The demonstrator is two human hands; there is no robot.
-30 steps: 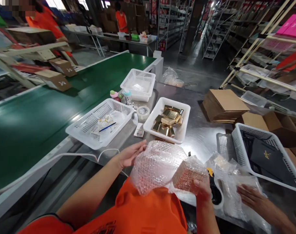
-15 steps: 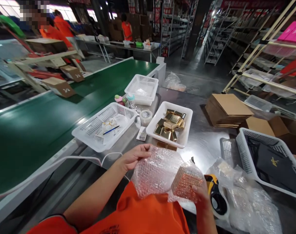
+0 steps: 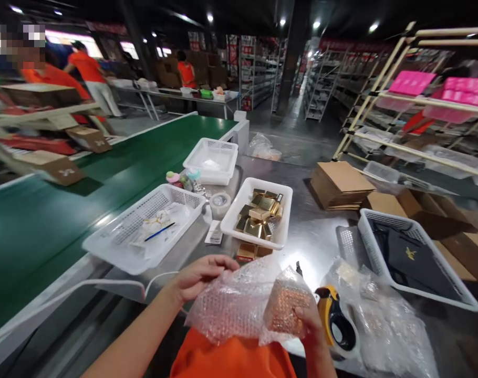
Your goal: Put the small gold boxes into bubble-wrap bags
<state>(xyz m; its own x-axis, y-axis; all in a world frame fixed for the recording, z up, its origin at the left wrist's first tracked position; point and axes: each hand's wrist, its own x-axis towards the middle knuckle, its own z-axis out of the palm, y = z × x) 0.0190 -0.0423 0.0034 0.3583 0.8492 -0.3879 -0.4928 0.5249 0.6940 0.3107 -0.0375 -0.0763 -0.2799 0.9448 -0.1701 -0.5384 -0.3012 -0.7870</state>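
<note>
My left hand [image 3: 197, 277] pinches the loose edge of a sheet of bubble wrap [image 3: 231, 304] held over my lap. My right hand [image 3: 308, 323] grips a gold box [image 3: 284, 310] swaddled in the same wrap, fingers curled round its right side. Just right of that hand lies a yellow and black tape dispenser [image 3: 333, 323] on the steel table [image 3: 313, 236]. Ahead of my hands stands a white basket of gold boxes [image 3: 258, 212], with one gold box [image 3: 247, 252] lying on the table in front of it.
A white basket with papers and a pen [image 3: 144, 233] sits left, beside a green conveyor belt [image 3: 45, 220] carrying cardboard boxes. A tape roll [image 3: 220, 202], flat cartons [image 3: 339, 184], a basket of black bags [image 3: 412, 260] and loose plastic bags [image 3: 384, 315] surround me. Orange-clad people work beyond.
My view tilted up and right. Another person's hand at the lower right has gone from view. My left hand shifted its pinch along the wrap; the wrapped box stays in my right hand.
</note>
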